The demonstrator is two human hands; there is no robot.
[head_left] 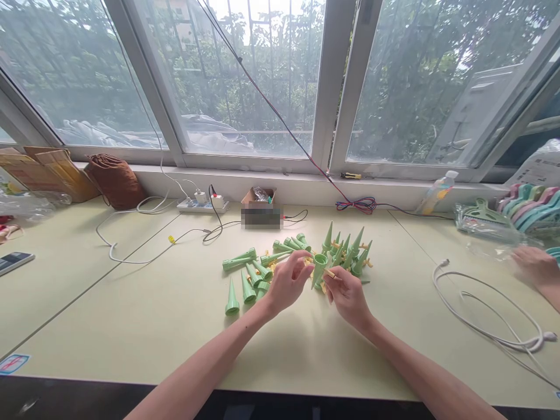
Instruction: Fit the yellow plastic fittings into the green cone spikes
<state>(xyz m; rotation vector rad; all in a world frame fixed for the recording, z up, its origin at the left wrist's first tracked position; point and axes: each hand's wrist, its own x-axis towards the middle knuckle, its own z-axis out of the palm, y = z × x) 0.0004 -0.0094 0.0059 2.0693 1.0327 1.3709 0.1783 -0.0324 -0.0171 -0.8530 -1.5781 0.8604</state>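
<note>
A green plastic cone-shaped spike (319, 265) is raised over the pile, its round mouth upward and its point downward. My left hand (289, 281) is at its left side, thumb and forefinger curled against the rim; part of the grip is hidden. From the right, my right hand (350, 296) pinches a small yellow stem-like piece (329, 273) close against the spike. Whether that piece is joined to it I cannot tell. Behind my right hand, several green spikes with yellow fittings (355, 251) stand or lean together. More green spikes (247, 289) lie or stand left of my left hand.
Another person's hand (536, 268) is at the right, near plastic-bagged items (485, 219). A white cable (485, 332) coils on the table's right. At the back are a power strip (203, 204), a small box (262, 197), a bottle (438, 191) and a brown pouch (116, 181).
</note>
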